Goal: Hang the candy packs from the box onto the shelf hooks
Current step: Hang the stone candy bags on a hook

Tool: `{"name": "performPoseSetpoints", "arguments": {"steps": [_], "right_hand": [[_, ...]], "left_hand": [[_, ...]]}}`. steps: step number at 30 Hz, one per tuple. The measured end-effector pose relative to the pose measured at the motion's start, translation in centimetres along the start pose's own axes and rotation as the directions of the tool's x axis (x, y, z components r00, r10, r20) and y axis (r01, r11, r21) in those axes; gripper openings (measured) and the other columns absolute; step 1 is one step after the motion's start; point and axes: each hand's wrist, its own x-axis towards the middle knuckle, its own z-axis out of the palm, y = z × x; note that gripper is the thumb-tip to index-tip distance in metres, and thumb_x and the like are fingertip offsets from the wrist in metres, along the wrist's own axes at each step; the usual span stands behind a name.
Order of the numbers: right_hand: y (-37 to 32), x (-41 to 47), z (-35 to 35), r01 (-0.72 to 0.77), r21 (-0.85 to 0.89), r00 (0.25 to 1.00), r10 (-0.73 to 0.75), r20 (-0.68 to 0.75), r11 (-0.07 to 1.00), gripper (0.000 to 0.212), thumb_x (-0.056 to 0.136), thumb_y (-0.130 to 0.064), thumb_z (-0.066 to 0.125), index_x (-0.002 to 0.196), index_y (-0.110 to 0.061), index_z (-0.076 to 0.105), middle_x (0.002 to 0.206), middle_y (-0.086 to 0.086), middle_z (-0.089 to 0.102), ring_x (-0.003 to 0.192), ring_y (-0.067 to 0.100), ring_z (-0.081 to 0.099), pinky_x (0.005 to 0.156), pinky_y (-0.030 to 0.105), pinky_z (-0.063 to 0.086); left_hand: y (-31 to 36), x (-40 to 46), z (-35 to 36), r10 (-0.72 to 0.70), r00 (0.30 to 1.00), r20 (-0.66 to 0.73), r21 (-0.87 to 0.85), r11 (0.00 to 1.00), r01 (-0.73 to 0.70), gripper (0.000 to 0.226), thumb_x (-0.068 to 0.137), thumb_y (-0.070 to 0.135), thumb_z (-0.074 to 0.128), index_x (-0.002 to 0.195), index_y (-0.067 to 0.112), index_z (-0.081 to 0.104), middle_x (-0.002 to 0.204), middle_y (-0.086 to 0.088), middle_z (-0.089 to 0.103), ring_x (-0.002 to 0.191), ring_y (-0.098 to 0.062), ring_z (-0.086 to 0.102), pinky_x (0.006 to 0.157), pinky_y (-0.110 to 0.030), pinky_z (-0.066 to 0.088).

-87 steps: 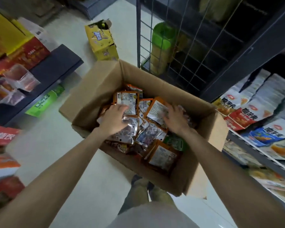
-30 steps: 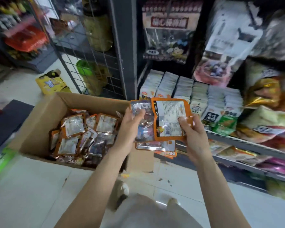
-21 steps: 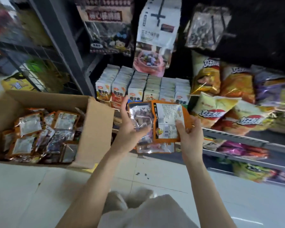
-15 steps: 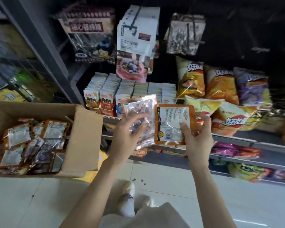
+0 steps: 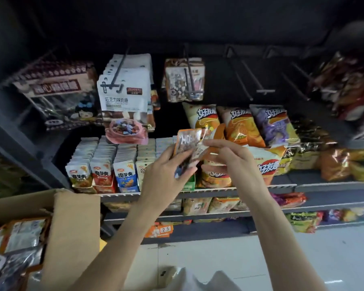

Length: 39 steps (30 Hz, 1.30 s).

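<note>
Both hands, the left hand [image 5: 166, 175] and right hand [image 5: 229, 162], now grasp the candy packs [image 5: 189, 143] raised from the box [image 5: 72, 217] toward the empty hooks [image 5: 246, 80] above, ready for hanging.

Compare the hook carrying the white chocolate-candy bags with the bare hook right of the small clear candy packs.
The black metal hook through the white bags is loaded with a stack of bags; the bare black metal hook carries nothing. The loaded one sits far left, the bare one right of centre. Both slope forward from the dark back panel.
</note>
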Motion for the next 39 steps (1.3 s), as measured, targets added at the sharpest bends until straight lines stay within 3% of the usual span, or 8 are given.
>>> {"name": "performPoseSetpoints", "arguments": {"steps": [5, 9, 13, 17, 21, 27, 34, 39], "right_hand": [[0.6, 4.0, -0.3, 0.266, -0.522, 0.922, -0.372, -0.109, 0.81, 0.051, 0.093, -0.024, 0.062, 0.138, -0.036, 0.04, 0.131, -0.006, 0.054, 0.12, 0.008, 0.051, 0.092, 0.026, 0.048], [1.1, 6.7, 0.2, 0.307, -0.321, 0.941, -0.336, -0.038, 0.896, 0.059, 0.089, -0.017, 0.068, 0.134, -0.033, 0.035, 0.118, -0.026, 0.057, 0.109, 0.006, 0.059, 0.082, 0.023, 0.052], [1.7, 7.8, 1.7, 0.405, -0.343, 0.894, -0.446, -0.049, 0.848, 0.054, 0.09, -0.006, 0.063, 0.132, -0.032, 0.044, 0.121, -0.011, 0.059, 0.112, 0.006, 0.057, 0.093, 0.029, 0.05], [3.1, 8.4, 2.1, 0.382, -0.434, 0.877, -0.469, -0.109, 0.816, 0.053, 0.093, -0.008, 0.059, 0.142, -0.024, 0.045, 0.119, -0.028, 0.047, 0.111, -0.014, 0.042, 0.093, 0.003, 0.032], [3.4, 8.9, 1.8, 0.318, -0.415, 0.909, -0.398, -0.122, 0.852, 0.057, 0.094, -0.012, 0.059, 0.146, -0.027, 0.04, 0.114, -0.024, 0.047, 0.105, -0.022, 0.04, 0.086, -0.003, 0.03], [3.5, 9.5, 2.2, 0.32, -0.441, 0.9, -0.414, -0.134, 0.839, 0.056, 0.095, -0.017, 0.057, 0.145, -0.032, 0.038, 0.104, 0.006, 0.054, 0.082, 0.004, 0.046, 0.075, 0.008, 0.038], [4.0, 9.8, 2.5, 0.294, -0.421, 0.895, -0.402, -0.193, 0.858, 0.053, 0.097, -0.018, 0.055, 0.145, -0.033, 0.04, 0.098, 0.0, 0.051, 0.071, 0.008, 0.041, 0.071, 0.016, 0.039], [3.4, 12.9, 2.5, 0.244, -0.5, 0.915, -0.368, -0.165, 0.831, 0.051, 0.097, -0.017, 0.052, 0.145, -0.028, 0.041, 0.095, 0.001, 0.048, 0.088, 0.016, 0.046, 0.078, 0.019, 0.035]], "left_hand": [[-1.7, 3.4, -0.9, -0.24, 0.965, 0.104, -0.511, 0.819, 0.259, 0.004, 0.088, 0.023, 0.067, 0.091, 0.022, 0.069, 0.094, 0.012, 0.069, 0.087, 0.007, 0.061, 0.075, -0.012, 0.044], [-3.0, 5.0, -1.2, -0.281, 0.945, 0.168, -0.61, 0.723, 0.323, 0.011, 0.087, 0.028, 0.066, 0.095, 0.035, 0.064, 0.093, 0.024, 0.068, 0.09, 0.009, 0.062, 0.081, -0.01, 0.044], [-3.9, 5.8, -0.4, -0.375, 0.926, 0.032, -0.633, 0.71, 0.31, 0.049, 0.075, 0.04, 0.073, 0.12, 0.032, 0.054, 0.117, 0.021, 0.061, 0.111, 0.001, 0.056, 0.095, -0.024, 0.044], [-3.4, 6.1, 0.0, -0.291, 0.946, -0.144, -0.563, 0.81, 0.163, 0.052, 0.076, 0.035, 0.073, 0.122, 0.034, 0.047, 0.113, 0.045, 0.046, 0.112, 0.022, 0.042, 0.098, -0.008, 0.034], [-3.0, 6.3, 0.2, -0.223, 0.949, -0.222, -0.512, 0.855, 0.081, 0.051, 0.079, 0.035, 0.071, 0.123, 0.036, 0.045, 0.118, 0.045, 0.041, 0.116, 0.025, 0.037, 0.098, -0.002, 0.027], [-3.3, 6.6, 0.0, -0.221, 0.951, -0.217, -0.508, 0.857, 0.083, 0.051, 0.079, 0.038, 0.068, 0.125, 0.036, 0.045, 0.124, 0.041, 0.041, 0.119, 0.025, 0.035, 0.098, -0.001, 0.026], [-3.7, 6.8, 0.1, -0.2, 0.965, -0.167, -0.486, 0.869, 0.095, 0.055, 0.082, 0.028, 0.073, 0.13, 0.034, 0.045, 0.124, 0.041, 0.04, 0.116, 0.027, 0.034, 0.096, 0.001, 0.026], [-4.8, 7.9, -0.1, -0.244, 0.97, 0.001, -0.494, 0.843, 0.213, 0.081, 0.078, 0.01, 0.077, 0.144, 0.032, 0.035, 0.134, 0.031, 0.037, 0.116, 0.026, 0.03, 0.091, 0.005, 0.021]]}}
